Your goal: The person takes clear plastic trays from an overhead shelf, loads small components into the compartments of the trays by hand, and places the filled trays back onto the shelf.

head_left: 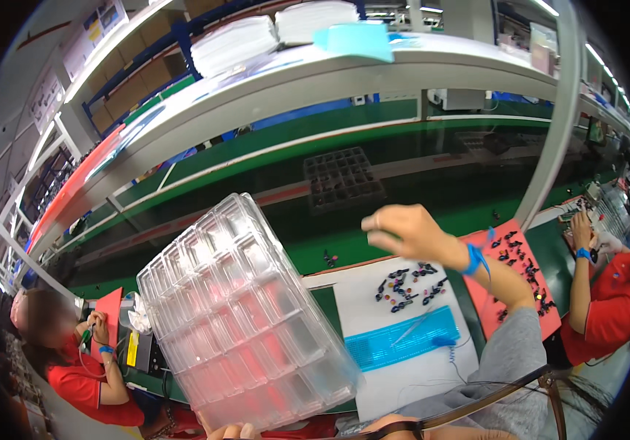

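A clear plastic compartment tray (249,315) stands tilted up at the left of my place. At its bottom edge my left hand (231,431) grips it, only the fingertips showing. My right hand (407,229), a blue band on its wrist, is stretched out over the dark conveyor; its fingers are loosely bent and apart, with nothing visible in them. Below that arm, several small dark parts with coloured ends (407,286) lie on a white sheet (359,297). Nearer to me on the sheet is a blue ridged mat (403,339) with a thin tool on it.
Another compartment tray (341,176) lies on the conveyor (256,183). A shelf (315,77) with white stacks crosses above, its post (561,125) at the right. Co-workers in red sit left and right. A pink sheet (509,275) holds more small parts.
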Action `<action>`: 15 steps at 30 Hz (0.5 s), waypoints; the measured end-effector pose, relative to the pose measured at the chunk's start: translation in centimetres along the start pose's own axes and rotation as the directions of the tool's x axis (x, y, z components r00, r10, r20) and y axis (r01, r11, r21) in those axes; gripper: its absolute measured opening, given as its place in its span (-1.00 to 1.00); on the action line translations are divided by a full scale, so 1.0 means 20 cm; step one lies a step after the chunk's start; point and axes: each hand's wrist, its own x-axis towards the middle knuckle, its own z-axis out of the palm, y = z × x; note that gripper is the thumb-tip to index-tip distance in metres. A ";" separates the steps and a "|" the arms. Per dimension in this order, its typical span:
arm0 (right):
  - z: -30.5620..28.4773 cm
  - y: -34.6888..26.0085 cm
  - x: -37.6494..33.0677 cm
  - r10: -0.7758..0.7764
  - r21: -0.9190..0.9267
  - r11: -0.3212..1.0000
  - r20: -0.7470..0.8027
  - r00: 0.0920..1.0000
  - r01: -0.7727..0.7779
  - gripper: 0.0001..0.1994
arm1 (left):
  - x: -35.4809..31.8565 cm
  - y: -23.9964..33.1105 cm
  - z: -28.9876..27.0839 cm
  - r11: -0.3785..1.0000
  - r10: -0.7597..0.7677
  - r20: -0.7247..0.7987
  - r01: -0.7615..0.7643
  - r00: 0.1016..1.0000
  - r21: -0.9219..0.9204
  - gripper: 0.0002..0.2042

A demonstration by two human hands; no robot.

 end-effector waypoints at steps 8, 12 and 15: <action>-0.54 -0.84 -0.27 -0.674 -0.251 0.721 -0.041 0.737 0.645 -0.65 | 0.21 0.12 -0.01 0.951 0.189 -0.299 -0.250 0.935 -0.180 -0.66; -0.72 -0.96 -0.46 -0.669 -0.400 0.691 -0.040 0.742 0.602 -0.75 | 0.34 0.30 -0.02 0.904 0.240 -0.407 -0.356 0.881 -0.237 -0.63; -0.74 -0.93 -0.51 -0.646 -0.605 0.667 -0.180 0.742 0.434 -0.68 | 0.60 0.33 0.02 0.846 0.392 -0.444 -0.505 0.806 -0.170 -0.71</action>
